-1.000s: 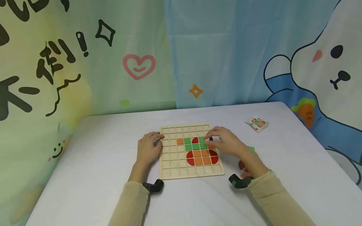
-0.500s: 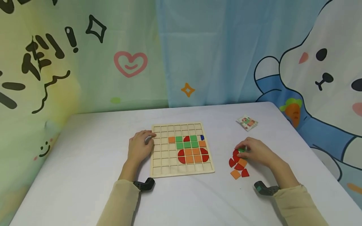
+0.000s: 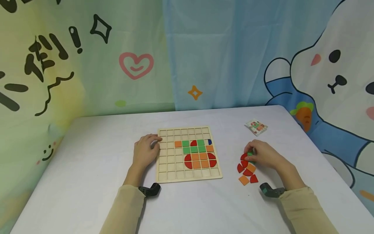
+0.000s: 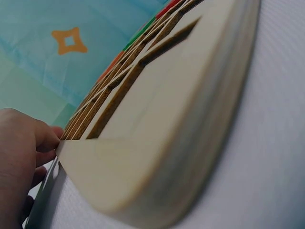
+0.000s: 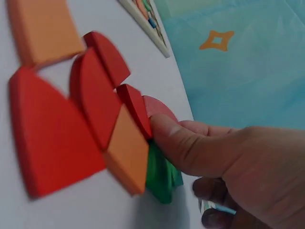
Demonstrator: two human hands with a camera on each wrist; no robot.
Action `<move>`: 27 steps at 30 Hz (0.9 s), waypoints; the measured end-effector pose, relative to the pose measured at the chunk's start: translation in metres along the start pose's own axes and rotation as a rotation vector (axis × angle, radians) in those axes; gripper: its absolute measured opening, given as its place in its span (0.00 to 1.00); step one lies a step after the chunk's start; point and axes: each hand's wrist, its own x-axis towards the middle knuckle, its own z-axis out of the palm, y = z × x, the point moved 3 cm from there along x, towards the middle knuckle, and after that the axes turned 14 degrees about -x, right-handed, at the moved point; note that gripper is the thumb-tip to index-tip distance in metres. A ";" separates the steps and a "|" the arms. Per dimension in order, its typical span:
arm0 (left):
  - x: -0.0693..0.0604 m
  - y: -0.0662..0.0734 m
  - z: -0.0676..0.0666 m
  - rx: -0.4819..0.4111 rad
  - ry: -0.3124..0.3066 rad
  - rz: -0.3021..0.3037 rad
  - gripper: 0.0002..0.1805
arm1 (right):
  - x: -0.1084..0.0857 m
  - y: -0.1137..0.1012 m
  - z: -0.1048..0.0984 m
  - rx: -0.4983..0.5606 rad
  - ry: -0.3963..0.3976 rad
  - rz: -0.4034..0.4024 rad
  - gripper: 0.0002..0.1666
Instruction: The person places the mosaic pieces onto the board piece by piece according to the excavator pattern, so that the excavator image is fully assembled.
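While the left hand (image 3: 145,151) stays at the 10 o'clock edge of the board (image 3: 170,169), the right hand (image 3: 266,154) has left the board's 2 o'clock side for the loose pieces (image 3: 247,172), between 3 and 4 o'clock of it. Work has thus shifted from the grid, only part filled, to the pile. The right thumb meets the pile by a green piece (image 5: 159,174); whether it and the forefinger pinch anything, I cannot tell. The left thumb and forefinger are apart, touching the rim. Pale, square and ridged, the board carries orange, green and red shapes, with a blue piece (image 3: 209,142) at 2 o'clock.
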 end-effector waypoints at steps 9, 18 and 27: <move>0.001 0.001 0.000 0.008 -0.007 -0.015 0.15 | 0.017 -0.017 -0.009 0.128 0.042 0.049 0.09; 0.000 -0.004 0.000 0.000 0.008 0.002 0.14 | 0.068 -0.087 -0.011 0.320 0.231 -0.017 0.09; 0.004 -0.005 0.003 0.001 0.035 0.032 0.13 | 0.104 -0.142 -0.007 0.385 0.285 0.011 0.08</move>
